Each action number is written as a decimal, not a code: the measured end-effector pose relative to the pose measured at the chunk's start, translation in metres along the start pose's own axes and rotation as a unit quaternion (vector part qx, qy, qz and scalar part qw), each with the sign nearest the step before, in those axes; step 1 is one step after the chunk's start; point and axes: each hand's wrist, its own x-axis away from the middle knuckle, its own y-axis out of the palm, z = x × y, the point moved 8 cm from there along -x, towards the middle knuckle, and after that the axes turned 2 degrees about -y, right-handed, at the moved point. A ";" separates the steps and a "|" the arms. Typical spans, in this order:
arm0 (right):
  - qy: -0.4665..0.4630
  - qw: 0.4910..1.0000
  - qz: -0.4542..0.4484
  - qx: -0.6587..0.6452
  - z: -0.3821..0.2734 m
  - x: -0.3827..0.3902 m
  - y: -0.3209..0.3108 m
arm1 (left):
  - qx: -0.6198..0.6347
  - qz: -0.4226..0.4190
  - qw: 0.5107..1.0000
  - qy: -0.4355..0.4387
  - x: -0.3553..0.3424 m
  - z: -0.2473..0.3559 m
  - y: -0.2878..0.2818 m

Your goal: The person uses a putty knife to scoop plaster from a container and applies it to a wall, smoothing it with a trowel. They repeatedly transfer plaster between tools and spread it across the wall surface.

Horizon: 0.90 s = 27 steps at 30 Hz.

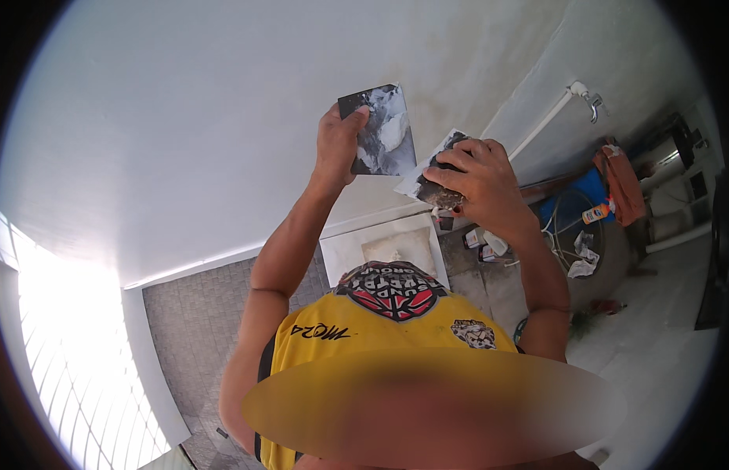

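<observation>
My left hand [339, 145] is closed on the near edge of a flat, dark rectangular putty spreader [380, 153], thumb on top. A thick lump of white putty [393, 131] sits on its face, with smears around it. In my right hand [486, 176] is a second dark spreader [452, 142], its left edge coated white, gripped from above with bent fingers. Its tip is close to the lower right corner of the left spreader; I cannot tell whether they touch. Both are held up in front of the pale wall [216, 117].
A white pipe with a metal tap [593, 106] sticks out on the right. Below it are a blue container [590, 186], an orange-brown cloth [620, 188], a bottle [595, 215] and several cans [474, 238]. A white square tray [341, 243] sits low in front of me, over grey paving [192, 329].
</observation>
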 end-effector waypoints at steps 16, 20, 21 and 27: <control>0.349 0.424 -0.066 -0.833 0.045 0.075 0.156 | 0.048 -0.084 0.990 0.099 -0.009 -0.011 0.001; 0.336 0.436 0.034 -0.834 0.059 0.084 0.169 | 0.136 -0.080 0.983 0.093 -0.011 -0.005 -0.014; 0.385 0.450 0.067 -0.803 0.066 0.090 0.176 | 0.126 -0.036 0.989 0.071 -0.011 -0.010 -0.021; 0.331 0.738 0.174 -0.562 0.062 0.082 0.166 | 0.087 0.087 0.992 0.028 0.010 -0.039 -0.002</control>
